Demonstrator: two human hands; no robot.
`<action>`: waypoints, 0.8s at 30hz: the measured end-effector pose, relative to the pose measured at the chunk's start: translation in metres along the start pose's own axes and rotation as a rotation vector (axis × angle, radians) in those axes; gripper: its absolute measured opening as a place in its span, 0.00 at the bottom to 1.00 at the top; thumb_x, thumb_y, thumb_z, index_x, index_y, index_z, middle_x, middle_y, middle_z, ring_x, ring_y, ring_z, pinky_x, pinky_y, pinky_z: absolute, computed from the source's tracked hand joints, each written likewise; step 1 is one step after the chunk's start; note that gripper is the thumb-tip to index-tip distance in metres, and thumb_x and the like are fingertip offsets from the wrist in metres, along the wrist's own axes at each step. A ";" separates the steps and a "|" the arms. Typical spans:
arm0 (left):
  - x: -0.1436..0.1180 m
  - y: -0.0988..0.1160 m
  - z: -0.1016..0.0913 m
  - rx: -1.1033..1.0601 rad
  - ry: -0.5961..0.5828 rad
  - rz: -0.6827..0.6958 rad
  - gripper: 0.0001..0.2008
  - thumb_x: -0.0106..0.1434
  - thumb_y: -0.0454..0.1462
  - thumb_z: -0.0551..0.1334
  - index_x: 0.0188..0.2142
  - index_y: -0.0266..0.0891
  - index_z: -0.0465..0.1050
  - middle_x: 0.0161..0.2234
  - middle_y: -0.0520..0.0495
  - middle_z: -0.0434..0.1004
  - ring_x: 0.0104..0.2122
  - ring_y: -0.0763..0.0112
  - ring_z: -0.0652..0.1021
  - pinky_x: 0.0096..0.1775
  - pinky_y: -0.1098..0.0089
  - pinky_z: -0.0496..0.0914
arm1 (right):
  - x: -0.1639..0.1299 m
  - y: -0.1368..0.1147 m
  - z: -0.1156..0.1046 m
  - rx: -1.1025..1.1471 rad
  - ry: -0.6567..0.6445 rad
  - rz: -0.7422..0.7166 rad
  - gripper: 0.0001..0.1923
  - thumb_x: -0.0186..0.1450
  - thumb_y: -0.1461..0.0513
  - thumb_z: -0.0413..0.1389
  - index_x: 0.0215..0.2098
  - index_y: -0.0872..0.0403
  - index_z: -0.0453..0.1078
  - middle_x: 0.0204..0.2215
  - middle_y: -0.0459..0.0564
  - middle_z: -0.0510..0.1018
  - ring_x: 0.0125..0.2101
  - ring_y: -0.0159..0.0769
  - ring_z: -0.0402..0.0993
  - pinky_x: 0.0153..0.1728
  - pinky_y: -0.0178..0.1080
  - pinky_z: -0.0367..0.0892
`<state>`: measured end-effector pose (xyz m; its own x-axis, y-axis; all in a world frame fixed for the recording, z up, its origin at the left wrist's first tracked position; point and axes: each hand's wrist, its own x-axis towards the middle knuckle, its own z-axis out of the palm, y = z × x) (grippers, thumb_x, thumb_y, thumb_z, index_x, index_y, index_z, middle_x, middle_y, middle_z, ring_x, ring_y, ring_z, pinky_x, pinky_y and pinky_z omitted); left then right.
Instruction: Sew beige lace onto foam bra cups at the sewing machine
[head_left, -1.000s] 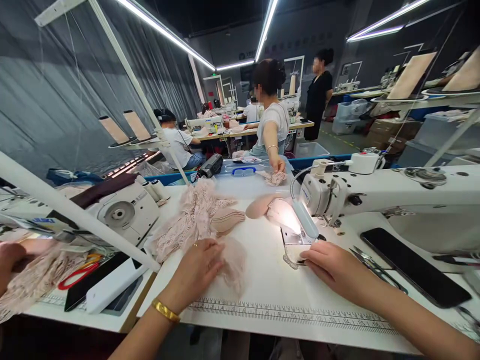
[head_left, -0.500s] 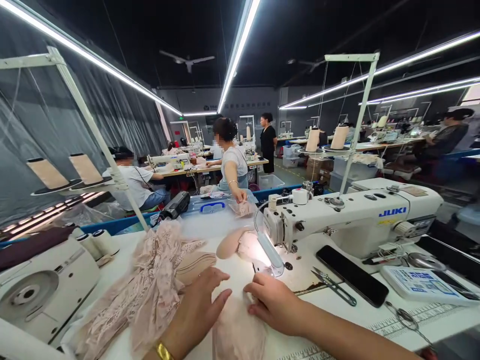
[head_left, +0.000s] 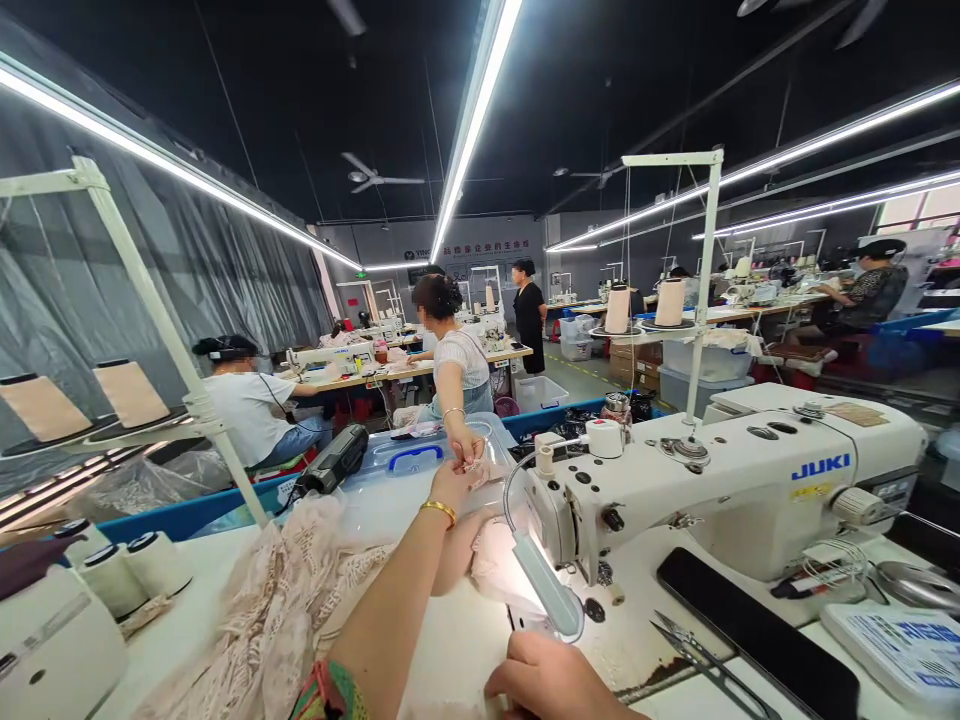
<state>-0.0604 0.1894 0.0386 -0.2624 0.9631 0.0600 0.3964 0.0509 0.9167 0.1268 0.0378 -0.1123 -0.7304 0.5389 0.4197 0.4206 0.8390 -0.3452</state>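
My left hand (head_left: 450,487), with a gold bracelet at the wrist, is stretched far forward over the table. It meets a co-worker's hand (head_left: 466,445), which holds a small pale lace piece (head_left: 477,466); my fingers are hidden behind my hand. My right hand (head_left: 551,682) rests at the near table edge, below the lamp (head_left: 551,592) of the white JUKI sewing machine (head_left: 750,480). A heap of pink lace fabric (head_left: 277,610) lies left of my arm, and a beige foam cup (head_left: 459,556) lies under it.
A clear box with a blue handle (head_left: 409,460) stands behind the table. Thread snips (head_left: 697,655) and a black phone (head_left: 750,630) lie right of the needle. Thread spools (head_left: 154,565) and another machine (head_left: 45,650) sit at left. Other people work at tables farther back.
My view has tilted up. My left hand left the fabric by the table edge and reached forward to the co-worker's hand. My right hand slid nearer to me.
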 end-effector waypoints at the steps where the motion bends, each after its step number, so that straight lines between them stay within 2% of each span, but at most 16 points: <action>1: 0.004 -0.001 0.004 -0.026 -0.004 -0.019 0.17 0.71 0.42 0.64 0.56 0.37 0.72 0.54 0.41 0.75 0.48 0.60 0.79 0.48 0.55 0.77 | -0.001 0.003 0.003 0.003 0.012 -0.014 0.12 0.64 0.56 0.63 0.46 0.43 0.76 0.35 0.46 0.79 0.34 0.36 0.77 0.28 0.33 0.60; 4: 0.001 -0.003 0.004 -0.082 -0.031 -0.044 0.15 0.71 0.42 0.64 0.53 0.36 0.73 0.50 0.42 0.77 0.45 0.62 0.80 0.45 0.58 0.78 | -0.003 0.005 0.005 0.026 0.019 -0.041 0.13 0.64 0.54 0.63 0.47 0.43 0.76 0.36 0.46 0.79 0.35 0.37 0.77 0.28 0.33 0.60; 7: -0.019 0.002 -0.014 -0.130 -0.081 -0.012 0.11 0.71 0.42 0.64 0.45 0.35 0.75 0.41 0.47 0.78 0.36 0.68 0.79 0.38 0.65 0.77 | -0.002 -0.001 -0.002 0.051 0.034 -0.043 0.12 0.61 0.58 0.63 0.44 0.45 0.76 0.35 0.48 0.79 0.32 0.38 0.77 0.27 0.34 0.61; 9: -0.041 0.011 -0.031 -0.170 -0.132 0.031 0.12 0.67 0.43 0.68 0.37 0.35 0.74 0.31 0.52 0.74 0.29 0.73 0.74 0.32 0.70 0.71 | -0.001 -0.009 -0.014 0.112 0.072 -0.063 0.13 0.59 0.62 0.61 0.43 0.47 0.76 0.35 0.49 0.79 0.33 0.39 0.78 0.29 0.35 0.63; 11: -0.069 0.021 -0.049 -0.213 -0.200 0.072 0.18 0.58 0.46 0.74 0.32 0.37 0.72 0.25 0.55 0.70 0.25 0.75 0.70 0.29 0.73 0.65 | 0.000 -0.020 -0.032 0.190 0.135 -0.075 0.13 0.59 0.64 0.58 0.43 0.49 0.75 0.35 0.50 0.79 0.34 0.40 0.78 0.30 0.36 0.65; 13: -0.102 0.032 -0.062 -0.244 -0.276 0.095 0.23 0.50 0.50 0.78 0.30 0.37 0.72 0.25 0.54 0.71 0.26 0.74 0.69 0.30 0.72 0.63 | -0.003 -0.033 -0.052 0.247 0.201 -0.045 0.12 0.63 0.65 0.54 0.44 0.51 0.73 0.36 0.51 0.78 0.33 0.39 0.77 0.31 0.37 0.67; 15: -0.136 0.040 -0.070 -0.257 -0.361 0.081 0.24 0.49 0.51 0.78 0.30 0.36 0.74 0.26 0.52 0.73 0.27 0.73 0.70 0.31 0.71 0.62 | -0.009 -0.048 -0.071 0.273 0.245 0.016 0.10 0.69 0.63 0.49 0.44 0.51 0.71 0.35 0.51 0.77 0.32 0.39 0.75 0.32 0.39 0.68; 17: -0.168 0.045 -0.072 -0.268 -0.468 0.049 0.22 0.53 0.51 0.76 0.31 0.36 0.75 0.27 0.50 0.74 0.28 0.72 0.70 0.33 0.71 0.62 | -0.020 -0.063 -0.087 0.281 0.297 0.092 0.11 0.73 0.61 0.47 0.48 0.50 0.70 0.37 0.52 0.78 0.35 0.41 0.74 0.39 0.43 0.70; 20: -0.206 0.048 -0.065 -0.300 -0.630 0.015 0.19 0.57 0.50 0.73 0.31 0.36 0.77 0.28 0.50 0.73 0.30 0.73 0.68 0.35 0.72 0.61 | -0.039 -0.081 -0.103 0.358 0.324 0.205 0.20 0.74 0.56 0.51 0.63 0.48 0.61 0.52 0.58 0.75 0.52 0.48 0.71 0.57 0.55 0.65; 22: -0.219 0.046 -0.054 -0.316 -0.692 -0.020 0.19 0.58 0.50 0.73 0.30 0.36 0.77 0.27 0.51 0.70 0.29 0.73 0.66 0.34 0.72 0.60 | -0.048 -0.086 -0.110 0.519 0.264 0.277 0.29 0.73 0.52 0.54 0.69 0.47 0.55 0.62 0.59 0.67 0.62 0.50 0.62 0.63 0.56 0.58; 24: -0.224 0.040 -0.040 -0.320 -0.729 -0.078 0.19 0.58 0.51 0.73 0.31 0.36 0.77 0.27 0.52 0.68 0.28 0.74 0.64 0.32 0.73 0.58 | -0.052 -0.082 -0.116 0.797 0.175 0.344 0.31 0.72 0.47 0.56 0.68 0.48 0.57 0.62 0.58 0.67 0.63 0.50 0.61 0.62 0.53 0.59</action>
<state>-0.0205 -0.0349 0.0774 0.4064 0.8955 -0.1813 0.1000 0.1536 0.9831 0.1924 -0.0499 -0.0087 -0.5123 0.8103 0.2844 0.0545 0.3612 -0.9309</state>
